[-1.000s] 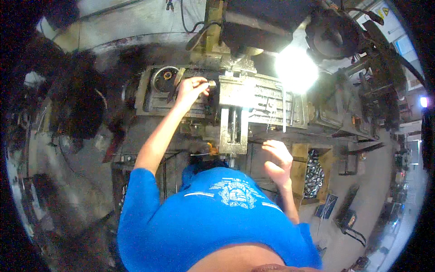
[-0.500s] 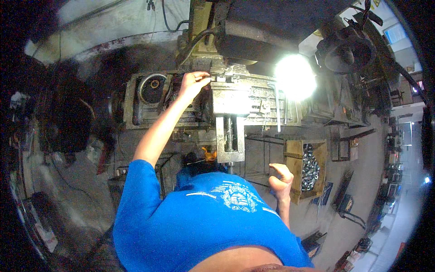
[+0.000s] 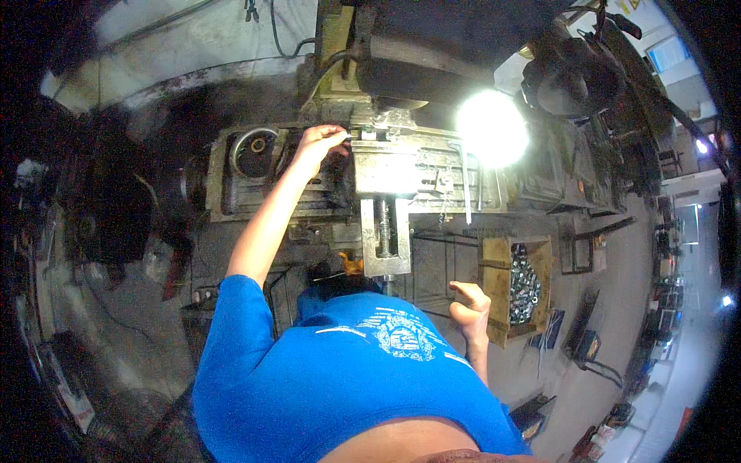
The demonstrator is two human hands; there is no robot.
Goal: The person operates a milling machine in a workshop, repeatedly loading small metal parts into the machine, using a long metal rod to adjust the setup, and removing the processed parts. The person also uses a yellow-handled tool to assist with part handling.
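Note:
My left hand (image 3: pixel 318 148) reaches forward to the left end of the jaws of a machine vise (image 3: pixel 384 171). Its fingertips are pinched together beside the jaw; whatever they hold is too small to make out. A small bright metal piece (image 3: pixel 369 134) sits between the jaws. The vise's long screw (image 3: pixel 384 228) runs back toward my body. My right hand (image 3: pixel 472 307) hangs in the air to the right of the vise, fingers bent and thumb apart, with nothing visible between them. Right beside it stands a wooden box (image 3: pixel 496 289) of shiny metal parts (image 3: pixel 525 284).
The vise is mounted on a slotted machine table (image 3: pixel 436 197). A round dish-like part (image 3: pixel 255 152) lies at its left end, and a long thin bar (image 3: pixel 466 185) at its right. A bright lamp (image 3: pixel 492 129) glares above. Something orange (image 3: pixel 351 264) is near my waist.
My left hand has drawn slightly left, away from the vise jaws, and its fingers have shifted. The whole view has moved a little. My right hand keeps much the same bent pose.

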